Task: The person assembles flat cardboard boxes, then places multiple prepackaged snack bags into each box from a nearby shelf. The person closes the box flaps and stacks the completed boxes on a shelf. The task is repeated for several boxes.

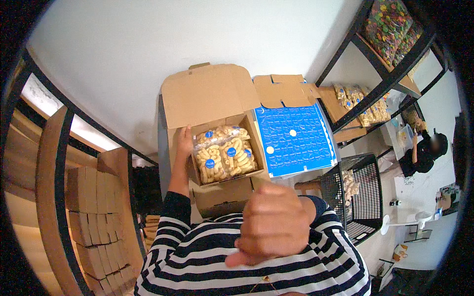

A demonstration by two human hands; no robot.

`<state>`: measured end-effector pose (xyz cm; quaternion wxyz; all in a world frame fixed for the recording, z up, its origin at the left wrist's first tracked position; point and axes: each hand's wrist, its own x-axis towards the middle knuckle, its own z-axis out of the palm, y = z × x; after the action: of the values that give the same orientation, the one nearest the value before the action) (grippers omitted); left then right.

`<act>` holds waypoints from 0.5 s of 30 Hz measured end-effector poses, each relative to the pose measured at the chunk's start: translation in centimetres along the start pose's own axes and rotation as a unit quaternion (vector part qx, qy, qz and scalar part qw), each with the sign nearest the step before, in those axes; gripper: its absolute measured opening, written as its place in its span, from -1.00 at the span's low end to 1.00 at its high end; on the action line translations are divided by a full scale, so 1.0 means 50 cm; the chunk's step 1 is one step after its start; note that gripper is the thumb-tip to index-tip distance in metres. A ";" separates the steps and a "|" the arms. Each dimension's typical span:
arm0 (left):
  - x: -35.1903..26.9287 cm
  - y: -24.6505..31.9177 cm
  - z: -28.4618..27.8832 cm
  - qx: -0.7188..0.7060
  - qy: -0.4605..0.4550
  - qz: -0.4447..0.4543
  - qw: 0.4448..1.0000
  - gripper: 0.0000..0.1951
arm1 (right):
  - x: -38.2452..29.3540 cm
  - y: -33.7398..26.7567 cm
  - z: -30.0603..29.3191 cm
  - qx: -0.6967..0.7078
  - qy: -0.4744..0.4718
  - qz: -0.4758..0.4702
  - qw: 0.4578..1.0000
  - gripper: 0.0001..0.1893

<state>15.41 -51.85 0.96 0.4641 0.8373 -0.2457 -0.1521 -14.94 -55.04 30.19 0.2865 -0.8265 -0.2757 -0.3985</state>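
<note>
An open cardboard mailer box (260, 150) lies before me with its lid (211, 96) folded back toward the wall. Inside are several clear bags of pale curled puffed snacks (237, 157), each with a round blue sticker. My left hand (184, 142) holds the box by its left wall, fingers along the rim. Close to the camera, in front of my chest, my right hand (276, 222) is curled into a fist with the thumb sticking out. Its palm side is hidden, and nothing shows in it. Right of the box lies a blue sheet of round stickers (292, 148) with a few pale round spots.
Another folded cardboard piece (285, 90) overlaps the sheet's far edge. A black plastic crate (361, 192) holds bagged snacks at right. Shelves carry stacked flat boxes (100, 225) at left and snack bags (363, 101) at right. Farther right, a person (418, 157) works at a counter.
</note>
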 end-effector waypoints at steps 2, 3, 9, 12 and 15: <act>0.006 0.015 0.031 -0.017 -0.014 0.022 1.000 -0.38 | 0.011 -0.021 -0.003 0.002 0.044 -0.009 0.999 -0.73; 0.005 0.018 0.034 -0.025 -0.011 0.027 0.999 -0.38 | 0.014 -0.025 -0.001 0.012 0.064 -0.021 0.998 -0.73; 0.019 -0.037 0.023 -0.028 0.016 0.009 0.999 -0.36 | 0.012 -0.023 0.014 0.050 0.113 -0.034 0.992 -0.82; 0.025 -0.040 0.036 -0.075 -0.003 -0.035 0.997 -0.33 | 0.009 -0.025 0.020 0.054 0.144 -0.042 0.987 -0.84; 0.008 -0.003 0.031 -0.124 -0.038 -0.035 0.991 -0.33 | 0.006 -0.030 0.026 0.039 0.156 -0.042 0.986 -0.84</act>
<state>15.03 -53.11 -0.01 0.5489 0.7751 -0.2129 -0.2291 -15.19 -53.04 30.14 0.3414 -0.7300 -0.2773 -0.5231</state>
